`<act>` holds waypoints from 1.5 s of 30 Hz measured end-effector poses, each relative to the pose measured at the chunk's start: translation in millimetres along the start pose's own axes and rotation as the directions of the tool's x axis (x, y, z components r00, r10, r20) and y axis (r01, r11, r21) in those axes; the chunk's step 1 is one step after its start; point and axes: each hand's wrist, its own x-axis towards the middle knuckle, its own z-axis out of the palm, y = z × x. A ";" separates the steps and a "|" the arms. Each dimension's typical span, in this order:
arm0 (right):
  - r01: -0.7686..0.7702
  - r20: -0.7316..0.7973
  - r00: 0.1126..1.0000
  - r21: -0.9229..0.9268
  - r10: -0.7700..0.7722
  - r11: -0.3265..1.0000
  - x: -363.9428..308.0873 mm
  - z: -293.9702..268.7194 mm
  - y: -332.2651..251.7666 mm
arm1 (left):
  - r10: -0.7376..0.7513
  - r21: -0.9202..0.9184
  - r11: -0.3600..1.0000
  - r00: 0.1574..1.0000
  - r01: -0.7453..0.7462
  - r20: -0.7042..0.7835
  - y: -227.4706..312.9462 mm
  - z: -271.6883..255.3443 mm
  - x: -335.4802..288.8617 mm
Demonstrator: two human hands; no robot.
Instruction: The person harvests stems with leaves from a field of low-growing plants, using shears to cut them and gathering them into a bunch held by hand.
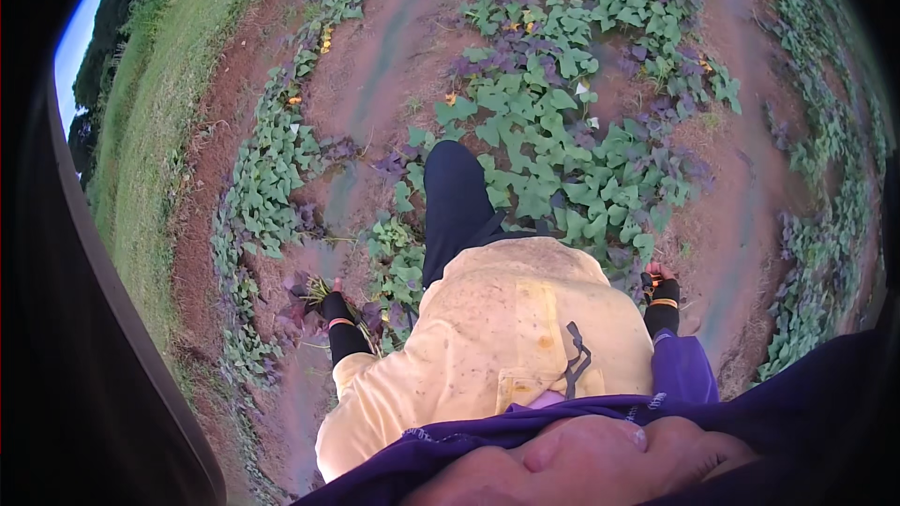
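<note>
My left hand (pixel 334 304), in a black glove with bare fingertips, hangs low at my left side. It is closed round a bunch of leafy stems (pixel 315 292), whose cut-looking pale ends point up and whose purple leaves droop below. On the other side, my right hand (pixel 662 277) is closed on a small black-and-orange tool (pixel 649 283), its exact kind too small to make out. Just ahead of that hand grow green, lobed leaves of a creeping vine (pixel 600 197). Both wrists carry orange bands.
Vine rows (pixel 272 178) with green and purple leaves run on both sides, yellow leaves among them. Reddish soil furrows (pixel 741 187) lie between. A grassy bank (pixel 178 84) rises at the far left. My dark-trousered knee (pixel 455 187) stands forward between the plants.
</note>
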 end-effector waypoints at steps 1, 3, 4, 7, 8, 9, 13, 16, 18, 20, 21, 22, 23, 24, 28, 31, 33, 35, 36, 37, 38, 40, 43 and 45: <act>0.002 0.000 1.000 -0.009 -0.002 1.000 5.9 5.4 -3.0 | -0.048 0.012 0.999 0.999 0.048 0.017 -28.1 12.1 -2.5; -0.048 0.274 0.960 -0.045 0.059 0.998 15.3 20.8 -22.5 | -0.065 -0.016 0.998 0.993 0.067 0.098 -53.5 60.8 -9.0; -0.047 0.276 0.959 -0.053 0.060 0.998 15.9 40.7 -25.1 | -0.067 -0.040 0.997 0.990 0.073 0.124 -62.2 77.5 -13.1; 0.026 0.387 0.915 -0.340 0.115 0.940 -29.4 156.2 -1.1 | -0.037 -0.157 0.986 0.991 0.056 0.126 -76.8 90.8 -20.5; -0.006 0.384 0.909 -0.370 0.159 0.929 -31.3 171.3 5.7 | -0.011 -0.193 0.981 0.993 0.035 0.119 -72.4 92.9 -17.0; 0.004 0.403 0.906 -0.322 0.133 0.947 -35.1 193.4 -5.5 | 0.033 -0.230 0.973 0.988 0.002 0.148 -48.7 115.1 -14.2; -0.027 0.308 0.943 -0.316 0.129 0.948 -38.3 266.8 -31.9 | 0.187 -0.339 0.936 0.951 -0.097 0.245 73.6 202.0 6.9; -0.011 0.316 0.940 -0.352 0.129 0.936 -47.6 327.4 -9.9 | 0.247 -0.375 0.918 0.923 -0.126 0.294 162.9 230.7 36.2; 0.042 0.310 0.947 -0.370 0.081 0.928 -37.4 371.6 0.6 | 0.264 -0.369 0.921 0.897 -0.125 0.354 226.4 250.5 58.8; 0.007 0.278 0.954 -0.398 0.113 0.918 -9.2 422.7 -0.9 | 0.272 -0.347 0.930 0.865 -0.124 0.421 290.7 275.5 77.7; 0.070 0.252 0.966 -0.453 0.053 0.889 -15.9 467.4 16.8 | 0.265 -0.308 0.941 0.866 -0.137 0.424 316.2 273.5 92.0; 0.107 0.297 0.954 -0.452 0.036 0.886 3.7 488.6 4.8 | 0.264 -0.283 0.948 0.850 -0.143 0.456 347.6 288.7 99.6; 0.137 0.285 0.958 -0.478 0.005 0.868 17.9 515.0 -1.4 | 0.257 -0.248 0.957 0.842 -0.152 0.475 372.0 295.0 109.1; 0.159 0.213 0.975 -0.471 -0.064 0.868 16.7 553.7 10.1 | 0.238 -0.209 0.966 0.849 -0.154 0.472 391.1 288.3 122.5; 0.267 0.135 0.964 -0.536 -0.231 0.801 21.8 638.2 16.9 | 0.187 -0.085 0.982 0.857 -0.167 0.479 470.2 262.9 165.8; 0.243 0.066 0.966 -0.556 -0.249 0.795 12.9 647.6 29.9 | 0.179 -0.022 0.981 0.870 -0.190 0.458 532.9 236.1 192.4; 0.218 -0.033 0.958 -0.561 -0.284 0.799 10.0 629.5 40.5 | 0.194 -0.008 0.977 0.867 -0.215 0.460 574.1 233.3 203.9; 0.164 -0.154 0.947 -0.527 -0.283 0.834 -3.0 619.0 52.7 | 0.225 -0.012 0.968 0.854 -0.249 0.469 616.6 233.7 208.8; 0.161 -0.171 0.942 -0.521 -0.287 0.838 -4.3 608.8 54.9 | 0.243 -0.032 0.965 0.840 -0.261 0.485 636.1 238.6 209.2; 0.167 -0.173 0.942 -0.500 -0.286 0.850 -4.1 588.6 50.8 | 0.269 -0.061 0.959 0.818 -0.277 0.509 657.8 252.9 204.2; 0.157 -0.174 0.948 -0.474 -0.267 0.866 -9.1 590.3 56.5 | 0.295 -0.098 0.953 0.797 -0.288 0.527 676.8 262.7 198.6; 0.129 -0.267 0.927 -0.435 -0.264 0.891 -16.5 593.1 56.7 | 0.350 -0.191 0.937 0.759 -0.294 0.549 707.0 289.3 176.5; 0.131 -0.286 0.913 -0.465 -0.289 0.876 -6.9 601.1 50.1 | 0.402 -0.372 0.902 0.740 -0.220 0.539 730.2 340.5 109.7; 0.142 -0.237 0.925 -0.513 -0.299 0.846 11.2 614.3 41.6 | 0.419 -0.437 0.886 0.674 -0.156 0.609 739.0 367.8 70.6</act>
